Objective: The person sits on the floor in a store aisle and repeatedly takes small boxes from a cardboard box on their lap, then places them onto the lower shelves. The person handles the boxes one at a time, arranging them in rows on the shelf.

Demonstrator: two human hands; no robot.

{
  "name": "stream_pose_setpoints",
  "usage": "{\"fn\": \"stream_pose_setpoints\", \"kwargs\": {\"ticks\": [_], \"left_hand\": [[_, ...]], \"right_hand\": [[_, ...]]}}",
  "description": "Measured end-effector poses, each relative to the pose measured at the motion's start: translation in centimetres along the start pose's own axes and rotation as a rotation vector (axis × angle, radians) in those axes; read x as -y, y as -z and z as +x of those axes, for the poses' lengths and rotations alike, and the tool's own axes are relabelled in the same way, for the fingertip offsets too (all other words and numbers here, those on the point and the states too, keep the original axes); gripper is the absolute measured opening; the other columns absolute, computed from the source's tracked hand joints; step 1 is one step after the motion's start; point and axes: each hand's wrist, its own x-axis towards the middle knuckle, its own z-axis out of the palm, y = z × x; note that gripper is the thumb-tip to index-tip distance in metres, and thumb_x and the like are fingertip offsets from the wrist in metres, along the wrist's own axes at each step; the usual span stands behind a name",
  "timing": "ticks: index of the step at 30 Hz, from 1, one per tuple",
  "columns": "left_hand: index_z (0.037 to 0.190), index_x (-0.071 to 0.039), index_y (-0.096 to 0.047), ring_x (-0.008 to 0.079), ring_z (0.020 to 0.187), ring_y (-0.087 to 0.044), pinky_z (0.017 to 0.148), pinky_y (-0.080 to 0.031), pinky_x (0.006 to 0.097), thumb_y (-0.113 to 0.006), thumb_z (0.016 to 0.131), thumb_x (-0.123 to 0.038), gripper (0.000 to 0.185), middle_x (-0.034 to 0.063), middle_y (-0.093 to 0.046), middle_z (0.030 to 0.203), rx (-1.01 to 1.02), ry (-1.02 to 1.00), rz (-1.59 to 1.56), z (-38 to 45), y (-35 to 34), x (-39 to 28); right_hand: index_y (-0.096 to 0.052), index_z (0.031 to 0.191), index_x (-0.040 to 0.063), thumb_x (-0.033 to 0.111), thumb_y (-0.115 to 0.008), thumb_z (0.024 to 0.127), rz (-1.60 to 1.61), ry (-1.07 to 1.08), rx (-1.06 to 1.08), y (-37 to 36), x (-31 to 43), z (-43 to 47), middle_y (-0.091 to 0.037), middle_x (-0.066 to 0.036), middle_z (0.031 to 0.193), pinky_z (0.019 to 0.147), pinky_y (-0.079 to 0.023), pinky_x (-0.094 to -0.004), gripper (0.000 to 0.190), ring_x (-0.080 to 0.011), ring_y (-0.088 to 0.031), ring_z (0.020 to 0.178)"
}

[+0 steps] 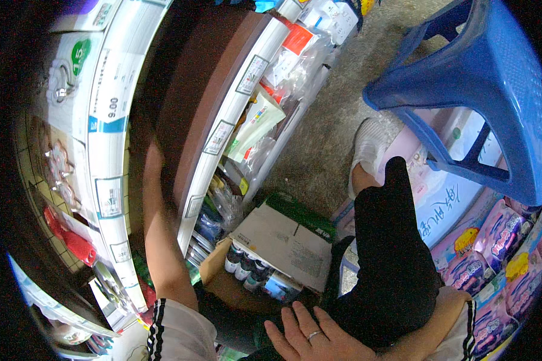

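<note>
My left forearm (165, 243) reaches deep into the dark gap between two shelf levels. Shadow swallows the hand at its far end, so whatever it touches or holds is hidden. Beside the arm runs a brown shelf board (212, 85) with a white label strip (228, 117) along its edge. My right hand (316, 336), with a ring on one finger, lies spread over my dark clothing near my lap and holds nothing. Just beyond it stands an open cardboard box (284, 239) containing several dark-capped bottles (246, 266).
A blue plastic stool (474, 90) stands at the right. Under it lies a carton bearing handwriting (442, 203), near pink-and-purple packages (501, 234). Plastic-wrapped goods (293, 58) fill the lower shelf. Another shelf's price strip (113, 99) curves along the left. My black-trousered leg (388, 252) extends across the floor.
</note>
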Motion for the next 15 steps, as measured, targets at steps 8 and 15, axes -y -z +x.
{"fn": "stream_pose_setpoints", "kwargs": {"ticks": [8, 15], "left_hand": [[0.151, -0.011, -0.036, 0.0293, 0.137, -0.041, 0.109, -0.039, 0.0455, -0.028, 0.104, -0.039, 0.055, 0.0128, -0.037, 0.155, 0.661, 0.840, 0.780, -32.8, 6.1, 26.7], [0.141, -0.013, -0.049, 0.0326, 0.125, -0.051, 0.103, -0.041, 0.0465, -0.041, 0.099, -0.042, 0.051, 0.0126, -0.052, 0.140, 0.397, 0.584, 0.402, -32.2, 5.5, 32.6]], "right_hand": [[-0.051, 0.137, 0.004, 0.019, -0.044, 0.094, -0.054, -0.049, -0.023, -0.8, 1.0, 0.8, -0.055, -0.018, 0.130, 0.107, -0.036, -0.0425, 0.047, -0.0310, -0.048, 0.124], [-0.053, 0.132, 0.000, 0.017, -0.048, 0.091, -0.062, -0.033, -0.077, -1.1, -0.8, -1.5, -0.056, -0.016, 0.127, 0.103, -0.040, -0.0399, 0.044, -0.0296, -0.050, 0.118]]}}
